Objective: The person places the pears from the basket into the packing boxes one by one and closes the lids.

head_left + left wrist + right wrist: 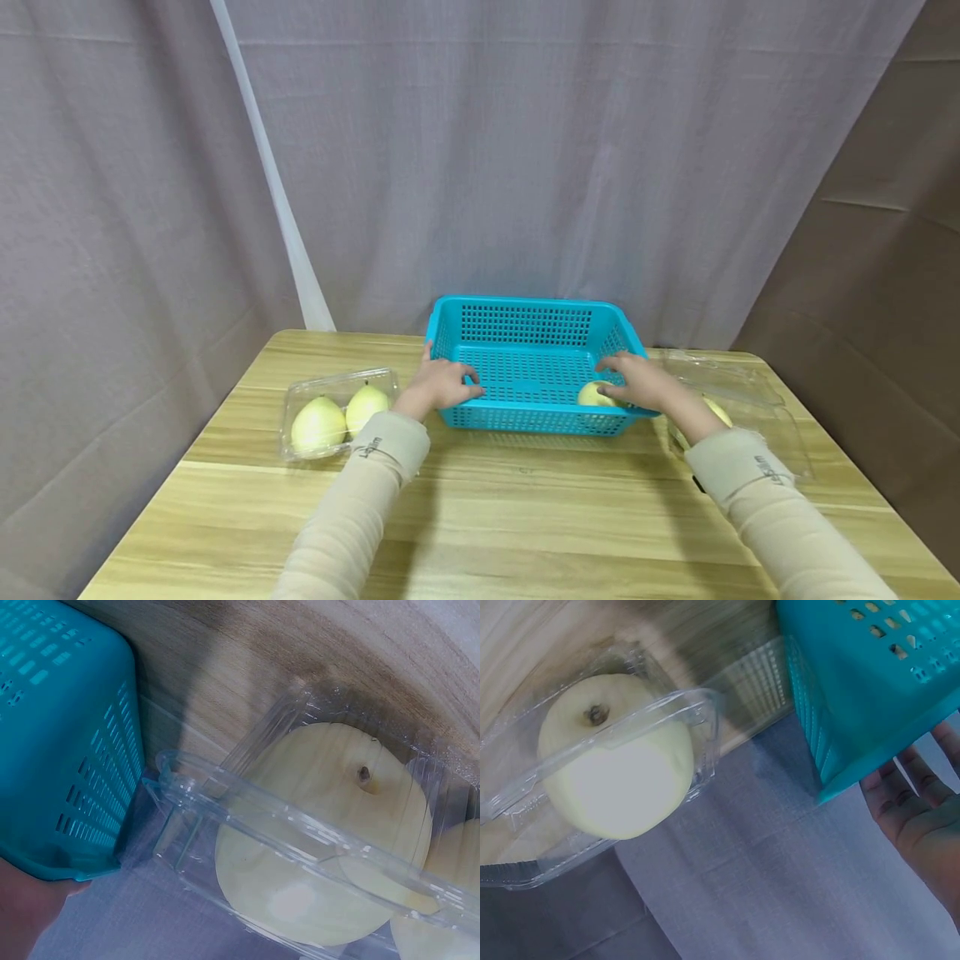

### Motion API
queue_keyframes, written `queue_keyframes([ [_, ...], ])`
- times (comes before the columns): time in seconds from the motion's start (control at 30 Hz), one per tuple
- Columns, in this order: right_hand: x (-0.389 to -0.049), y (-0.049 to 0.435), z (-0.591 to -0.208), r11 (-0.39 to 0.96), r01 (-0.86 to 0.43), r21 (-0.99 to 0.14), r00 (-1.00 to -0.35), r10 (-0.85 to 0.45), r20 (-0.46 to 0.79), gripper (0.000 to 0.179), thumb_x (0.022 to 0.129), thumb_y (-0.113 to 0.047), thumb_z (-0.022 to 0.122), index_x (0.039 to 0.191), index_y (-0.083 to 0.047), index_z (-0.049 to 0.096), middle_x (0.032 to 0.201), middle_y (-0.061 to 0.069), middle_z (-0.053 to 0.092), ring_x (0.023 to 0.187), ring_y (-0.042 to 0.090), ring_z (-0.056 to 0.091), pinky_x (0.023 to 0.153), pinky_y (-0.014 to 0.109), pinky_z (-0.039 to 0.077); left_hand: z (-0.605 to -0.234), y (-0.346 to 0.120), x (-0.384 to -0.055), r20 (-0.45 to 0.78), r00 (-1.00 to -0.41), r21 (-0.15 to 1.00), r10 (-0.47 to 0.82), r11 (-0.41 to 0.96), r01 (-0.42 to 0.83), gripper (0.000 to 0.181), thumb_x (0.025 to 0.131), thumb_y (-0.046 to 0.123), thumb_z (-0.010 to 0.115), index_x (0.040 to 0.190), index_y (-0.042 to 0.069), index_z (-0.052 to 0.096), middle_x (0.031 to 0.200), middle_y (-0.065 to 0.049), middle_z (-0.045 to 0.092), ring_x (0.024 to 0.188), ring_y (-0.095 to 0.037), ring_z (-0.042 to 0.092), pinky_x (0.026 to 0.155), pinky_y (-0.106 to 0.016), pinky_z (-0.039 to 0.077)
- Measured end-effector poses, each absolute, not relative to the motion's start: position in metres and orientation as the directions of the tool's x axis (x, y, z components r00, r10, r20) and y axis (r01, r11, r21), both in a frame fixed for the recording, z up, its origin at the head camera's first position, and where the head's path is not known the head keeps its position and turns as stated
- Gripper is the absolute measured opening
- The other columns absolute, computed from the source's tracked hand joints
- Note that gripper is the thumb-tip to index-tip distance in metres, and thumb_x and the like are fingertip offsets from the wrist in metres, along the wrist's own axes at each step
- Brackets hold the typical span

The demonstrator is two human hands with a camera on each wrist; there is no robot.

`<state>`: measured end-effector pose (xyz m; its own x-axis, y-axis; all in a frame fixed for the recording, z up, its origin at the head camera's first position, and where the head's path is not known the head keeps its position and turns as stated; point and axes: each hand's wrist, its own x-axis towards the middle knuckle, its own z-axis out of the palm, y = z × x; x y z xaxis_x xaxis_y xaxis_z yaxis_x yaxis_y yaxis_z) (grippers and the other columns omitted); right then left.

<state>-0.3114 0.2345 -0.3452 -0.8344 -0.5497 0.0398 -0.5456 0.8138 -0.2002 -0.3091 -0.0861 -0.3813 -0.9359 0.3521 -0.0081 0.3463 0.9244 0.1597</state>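
A blue plastic basket [525,419] with slotted walls sits at the table's back. My left hand [438,385] holds the basket's front left corner, with thumb and curled fingers over the rim. My right hand [643,383] reaches over the right rim, its loosely bent fingers just above a pale yellow pear [595,394] inside. In the right wrist view, those fingers [919,780] are spread apart beside the basket. A clear plastic box [288,417] with two pears [318,425] stands left of the basket. Right of it, another pear [615,765] lies in a clear box [705,712], partly hidden by my right forearm.
The box on the right has its clear lid [783,437] spread out over the wooden table [510,517]. Grey curtains [517,167] hang close behind the table, and a brown cloth [862,292] hangs on the right.
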Motion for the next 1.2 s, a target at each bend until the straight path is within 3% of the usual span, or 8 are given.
queue_keyframes([
  [0.3, -0.313, 0.222, -0.347, 0.808, -0.563, -0.174, -0.824, -0.564, 0.046, 0.038, 0.088, -0.023, 0.066, 0.116, 0.003, 0.060, 0.118, 0.029, 0.057, 0.115, 0.051, 0.049, 0.094, 0.059, 0.043, -0.380, -0.088, -0.309, -0.005, -0.936, 0.156, 0.352, 0.925, 0.347, 0.038, 0.091, 0.051, 0.049, 0.114, 0.027, 0.066, 0.095, 0.008, 0.072, 0.109, -0.021, 0.062, 0.116, -0.058, 0.001],
  [0.6, -0.319, 0.218, -0.354, 0.822, -0.544, -0.171, -0.835, -0.551, 0.008, 0.045, 0.086, -0.028, 0.067, 0.120, 0.000, 0.059, 0.120, 0.031, 0.053, 0.105, 0.047, 0.055, 0.089, 0.057, 0.047, -0.381, -0.089, -0.310, -0.009, -0.938, 0.161, 0.345, 0.927, 0.339, 0.040, 0.091, 0.053, 0.049, 0.116, 0.027, 0.066, 0.095, 0.008, 0.072, 0.109, -0.020, 0.061, 0.116, -0.058, -0.001],
  [1.2, -0.327, 0.214, -0.362, 0.861, -0.458, -0.223, -0.857, -0.494, -0.147, 0.047, 0.087, -0.028, 0.066, 0.124, -0.001, 0.055, 0.134, 0.041, 0.035, 0.122, 0.057, 0.040, 0.094, 0.062, 0.042, -0.384, -0.087, -0.312, -0.019, -0.938, 0.161, 0.346, 0.927, 0.339, 0.041, 0.091, 0.053, 0.048, 0.118, 0.027, 0.065, 0.097, 0.009, 0.072, 0.108, -0.017, 0.062, 0.117, -0.056, -0.002],
])
